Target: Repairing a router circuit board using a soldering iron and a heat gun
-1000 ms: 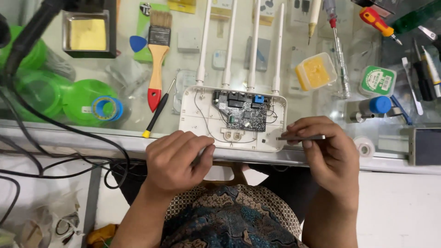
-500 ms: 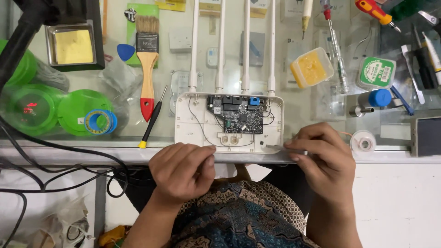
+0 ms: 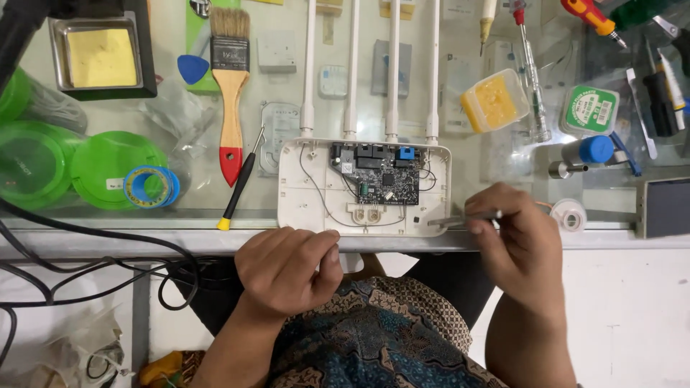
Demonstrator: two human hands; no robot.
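An opened white router [image 3: 316,205] with several upright antennas lies on the glass bench, its dark circuit board [image 3: 375,178] exposed. My right hand [image 3: 519,241] grips metal tweezers [image 3: 460,219] whose tips rest at the router's right front corner. My left hand [image 3: 287,269] is curled at the router's near edge, fingers closed; whether it pinches anything small is not visible.
A paintbrush [image 3: 231,86] with a red tip and a black screwdriver [image 3: 241,183] lie left of the router. Green lids [image 3: 115,169] and a tape roll [image 3: 149,187] sit far left. A yellow box [image 3: 492,100], a solder tin [image 3: 589,109] and tools are at right. Cables [image 3: 86,251] hang below the bench edge.
My right hand has shifted slightly right and up with the tweezers. My left hand stays curled at the router's front edge. The view has moved a little.
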